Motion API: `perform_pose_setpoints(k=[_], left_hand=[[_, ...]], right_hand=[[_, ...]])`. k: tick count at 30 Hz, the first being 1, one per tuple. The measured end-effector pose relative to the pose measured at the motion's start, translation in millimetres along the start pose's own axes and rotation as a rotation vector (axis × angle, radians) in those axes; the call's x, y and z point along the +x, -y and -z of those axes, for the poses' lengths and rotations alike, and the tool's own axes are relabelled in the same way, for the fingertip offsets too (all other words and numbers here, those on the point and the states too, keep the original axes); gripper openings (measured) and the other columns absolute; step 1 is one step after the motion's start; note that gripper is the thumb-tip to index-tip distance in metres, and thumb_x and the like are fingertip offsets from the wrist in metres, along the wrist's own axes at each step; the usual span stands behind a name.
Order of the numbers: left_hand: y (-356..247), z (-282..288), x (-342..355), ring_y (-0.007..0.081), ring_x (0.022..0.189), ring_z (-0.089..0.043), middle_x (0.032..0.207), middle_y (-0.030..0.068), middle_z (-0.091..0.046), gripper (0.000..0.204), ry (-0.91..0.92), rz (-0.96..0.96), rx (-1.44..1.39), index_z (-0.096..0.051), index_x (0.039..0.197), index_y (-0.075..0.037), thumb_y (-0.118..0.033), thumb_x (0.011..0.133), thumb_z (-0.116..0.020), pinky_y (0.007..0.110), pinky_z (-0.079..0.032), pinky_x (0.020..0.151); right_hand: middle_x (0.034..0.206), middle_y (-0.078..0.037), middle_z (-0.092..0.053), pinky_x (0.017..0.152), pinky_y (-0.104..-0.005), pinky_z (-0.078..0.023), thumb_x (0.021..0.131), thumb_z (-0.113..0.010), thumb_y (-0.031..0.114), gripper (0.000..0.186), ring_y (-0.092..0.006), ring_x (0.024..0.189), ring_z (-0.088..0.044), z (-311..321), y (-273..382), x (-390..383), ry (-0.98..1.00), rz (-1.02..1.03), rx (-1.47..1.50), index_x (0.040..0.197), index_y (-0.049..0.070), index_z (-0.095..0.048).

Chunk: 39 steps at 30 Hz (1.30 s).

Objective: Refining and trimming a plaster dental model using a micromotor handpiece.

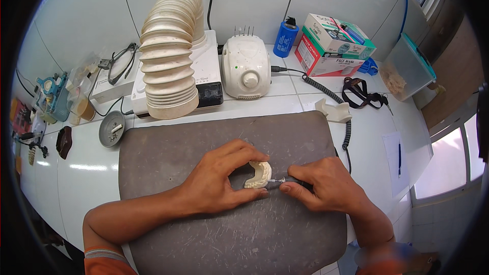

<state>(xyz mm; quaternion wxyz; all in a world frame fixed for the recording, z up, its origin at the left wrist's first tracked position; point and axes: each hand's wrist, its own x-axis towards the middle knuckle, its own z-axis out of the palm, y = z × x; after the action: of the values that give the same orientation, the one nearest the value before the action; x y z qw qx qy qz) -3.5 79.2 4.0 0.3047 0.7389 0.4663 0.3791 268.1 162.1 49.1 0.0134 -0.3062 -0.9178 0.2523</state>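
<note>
A cream plaster dental cast (260,174), arch-shaped with teeth, rests on a grey work mat (204,239). My left hand (221,181) grips the cast between thumb and fingers from the left. My right hand (326,186) holds a thin rotary handpiece (286,181) like a pen. Its small metal tip touches the cast's right side. A coiled black cord (348,132) runs from the handpiece up toward the back of the bench.
Behind the mat stand a ribbed cream suction hose (170,56), a white micromotor control unit (246,67), a blue cylinder (284,38) and stacked cardboard boxes (331,46). A handpiece rest (333,110), a lanyard (361,94), a round metal dish (112,128) and small tools at far left surround it.
</note>
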Motion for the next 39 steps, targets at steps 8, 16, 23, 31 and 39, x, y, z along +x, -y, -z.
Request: perform_pose_setpoints(k=[8,16,23,31,39], left_hand=[[-0.6,0.1,0.5,0.0336,0.115,-0.075,0.123,0.0144,-0.071,0.054,-0.001,-0.001,-0.001,-0.072,0.132,-0.005,-0.026,0.087,-0.095,0.044,-0.061,0.098],[-0.7,0.2,0.5,0.0337,0.113,-0.075,0.122,0.0146,-0.071,0.055,-0.003,0.008,0.000,-0.072,0.132,-0.005,-0.028,0.088,-0.095,0.044,-0.061,0.097],[-0.5,0.1,1.1,0.0339,0.113,-0.075,0.121,0.0145,-0.072,0.056,-0.004,-0.007,0.009,-0.072,0.132,-0.005,-0.029,0.087,-0.095,0.044,-0.061,0.097],[1.3,-0.8,1.4,0.0345,0.114,-0.076,0.122,0.0151,-0.073,0.056,0.001,-0.027,0.010,-0.072,0.132,-0.005,-0.030,0.088,-0.095,0.043,-0.061,0.098],[1.5,-0.1,1.4,0.0344,0.112,-0.076,0.121,0.0154,-0.073,0.056,0.003,-0.025,0.003,-0.072,0.133,-0.005,-0.029,0.088,-0.095,0.043,-0.061,0.097]], right_hand=[[0.063,-0.016,-0.061,0.058,-0.0487,-0.046,0.107,-0.073,0.043,0.045,-0.0404,0.058,-0.064,-0.9,1.2,-0.4,-0.044,0.007,0.033,0.082,0.006,-0.065],[0.065,-0.016,-0.067,0.060,-0.0506,-0.050,0.111,-0.065,0.054,0.054,-0.0409,0.060,-0.069,0.1,0.1,-0.6,-0.004,0.020,0.000,0.085,0.007,-0.069],[0.066,-0.017,-0.068,0.061,-0.0515,-0.051,0.111,-0.065,0.053,0.053,-0.0413,0.061,-0.069,-0.6,-0.8,-0.3,-0.004,0.005,0.001,0.086,0.006,-0.069],[0.066,-0.018,-0.068,0.061,-0.0515,-0.051,0.111,-0.064,0.052,0.053,-0.0416,0.061,-0.068,-2.6,-2.7,-0.6,-0.059,0.006,0.029,0.086,0.006,-0.069],[0.065,-0.020,-0.063,0.060,-0.0495,-0.048,0.108,-0.071,0.041,0.044,-0.0431,0.061,-0.065,-0.8,0.5,-0.9,-0.065,0.008,0.056,0.084,0.004,-0.066]])
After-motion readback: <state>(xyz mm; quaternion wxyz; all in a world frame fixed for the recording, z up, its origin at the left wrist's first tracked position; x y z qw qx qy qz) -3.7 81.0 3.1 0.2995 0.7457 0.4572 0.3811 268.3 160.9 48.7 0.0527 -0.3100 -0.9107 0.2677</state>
